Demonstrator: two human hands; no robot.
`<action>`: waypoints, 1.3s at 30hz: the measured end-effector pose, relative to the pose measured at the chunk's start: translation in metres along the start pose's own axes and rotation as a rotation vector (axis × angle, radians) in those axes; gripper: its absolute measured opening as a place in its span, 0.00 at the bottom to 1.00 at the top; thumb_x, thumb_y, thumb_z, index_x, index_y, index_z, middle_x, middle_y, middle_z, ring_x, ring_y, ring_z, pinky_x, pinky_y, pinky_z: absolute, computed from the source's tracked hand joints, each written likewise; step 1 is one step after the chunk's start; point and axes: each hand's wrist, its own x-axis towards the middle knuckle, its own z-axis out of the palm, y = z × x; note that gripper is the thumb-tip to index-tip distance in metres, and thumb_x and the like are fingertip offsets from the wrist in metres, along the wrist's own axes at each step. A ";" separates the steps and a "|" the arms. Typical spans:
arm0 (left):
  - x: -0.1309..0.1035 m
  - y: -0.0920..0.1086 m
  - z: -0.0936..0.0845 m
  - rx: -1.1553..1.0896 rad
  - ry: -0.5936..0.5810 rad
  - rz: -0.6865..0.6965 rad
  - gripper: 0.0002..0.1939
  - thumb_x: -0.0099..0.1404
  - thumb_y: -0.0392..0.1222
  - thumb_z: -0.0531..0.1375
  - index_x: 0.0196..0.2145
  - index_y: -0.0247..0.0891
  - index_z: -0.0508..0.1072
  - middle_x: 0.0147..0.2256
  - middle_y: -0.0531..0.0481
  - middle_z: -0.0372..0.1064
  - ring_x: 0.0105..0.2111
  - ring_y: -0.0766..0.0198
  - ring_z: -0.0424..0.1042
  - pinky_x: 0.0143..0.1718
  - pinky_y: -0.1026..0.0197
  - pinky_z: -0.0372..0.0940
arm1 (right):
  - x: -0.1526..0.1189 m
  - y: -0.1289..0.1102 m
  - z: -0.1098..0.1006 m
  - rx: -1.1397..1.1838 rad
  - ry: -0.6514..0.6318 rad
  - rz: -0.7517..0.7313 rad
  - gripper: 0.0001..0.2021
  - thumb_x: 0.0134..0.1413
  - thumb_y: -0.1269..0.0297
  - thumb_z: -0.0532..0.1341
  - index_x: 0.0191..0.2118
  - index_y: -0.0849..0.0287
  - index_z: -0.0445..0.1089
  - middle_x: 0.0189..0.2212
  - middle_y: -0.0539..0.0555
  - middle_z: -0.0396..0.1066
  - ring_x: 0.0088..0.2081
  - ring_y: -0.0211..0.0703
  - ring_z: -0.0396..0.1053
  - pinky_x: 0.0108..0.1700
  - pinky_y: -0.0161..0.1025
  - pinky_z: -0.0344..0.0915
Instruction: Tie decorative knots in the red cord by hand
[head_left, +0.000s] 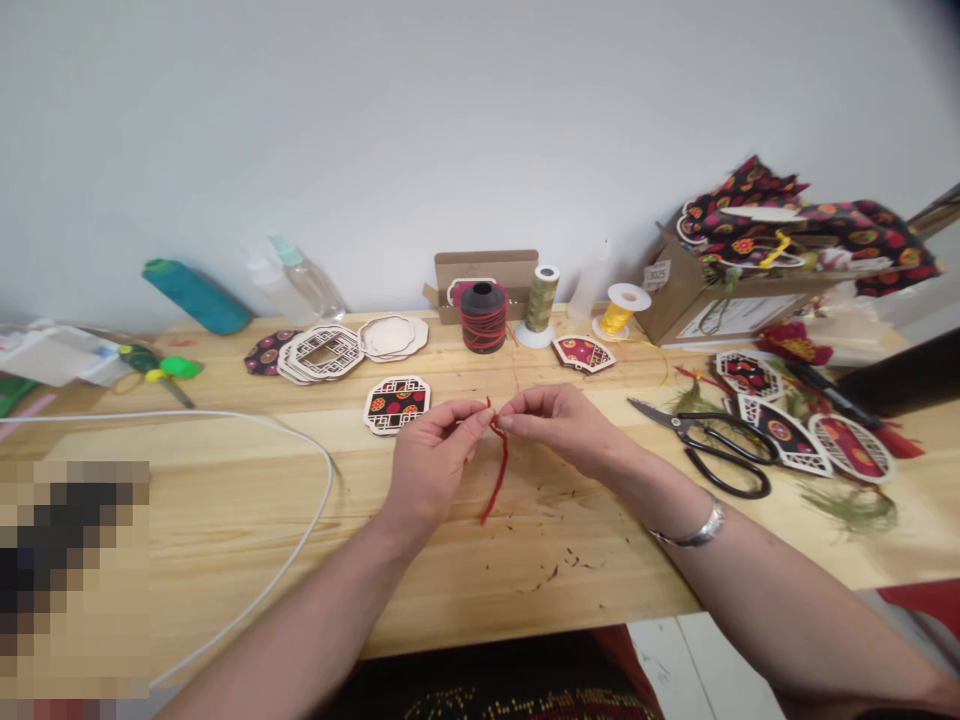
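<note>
A short red cord (495, 490) is pinched between my two hands above the middle of the table, its loose tail hanging down. My left hand (442, 450) grips it with thumb and forefinger; a small end sticks up past the fingertips. From the other side my right hand (559, 425) pinches the same cord, almost touching the left fingertips. Just left of my left hand lies a square wooden-framed ornament (397, 404) with flowered black fabric. Behind the hands stands a dark spool (484, 318) wound with red cord, and a thin strand runs down from near it.
Black-handled scissors (712, 440) lie right of my right arm, beside several fabric ornaments (787, 435). Further back are a cardboard box (720, 300), a yellow thread spool (621, 312), a green thread cone (541, 305) and wooden frames (326, 352). A white cable (330, 470) loops across the left.
</note>
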 end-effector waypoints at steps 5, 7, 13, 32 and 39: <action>0.000 0.000 0.000 -0.051 0.001 -0.019 0.10 0.51 0.43 0.68 0.30 0.35 0.77 0.19 0.55 0.65 0.17 0.74 0.56 0.19 0.68 0.51 | 0.000 0.001 0.000 -0.012 0.006 0.004 0.12 0.47 0.57 0.64 0.30 0.62 0.73 0.23 0.51 0.70 0.26 0.35 0.62 0.28 0.35 0.55; 0.000 0.000 0.000 -0.043 -0.002 -0.021 0.10 0.51 0.43 0.67 0.30 0.35 0.78 0.19 0.55 0.66 0.18 0.74 0.56 0.18 0.68 0.51 | 0.000 0.001 0.000 -0.010 0.006 0.004 0.12 0.47 0.57 0.64 0.30 0.62 0.73 0.23 0.50 0.70 0.26 0.35 0.61 0.28 0.35 0.54; 0.001 0.000 0.000 -0.051 -0.003 -0.033 0.10 0.50 0.43 0.68 0.29 0.35 0.78 0.18 0.54 0.66 0.17 0.74 0.56 0.17 0.68 0.50 | 0.000 0.000 0.000 0.010 0.003 0.002 0.11 0.47 0.57 0.63 0.29 0.62 0.74 0.24 0.51 0.71 0.27 0.36 0.63 0.29 0.35 0.56; -0.002 0.002 -0.001 0.022 -0.048 -0.038 0.09 0.52 0.44 0.67 0.29 0.36 0.78 0.18 0.55 0.64 0.18 0.73 0.56 0.19 0.68 0.51 | 0.000 0.002 -0.001 0.020 -0.005 -0.010 0.10 0.47 0.59 0.63 0.28 0.62 0.73 0.24 0.51 0.69 0.26 0.35 0.61 0.29 0.35 0.56; -0.001 0.002 -0.002 0.007 -0.084 -0.051 0.09 0.54 0.44 0.66 0.30 0.34 0.76 0.18 0.56 0.63 0.18 0.75 0.55 0.18 0.70 0.50 | 0.000 0.000 -0.001 -0.015 0.014 -0.001 0.10 0.46 0.59 0.64 0.28 0.62 0.72 0.23 0.50 0.68 0.26 0.34 0.60 0.29 0.35 0.55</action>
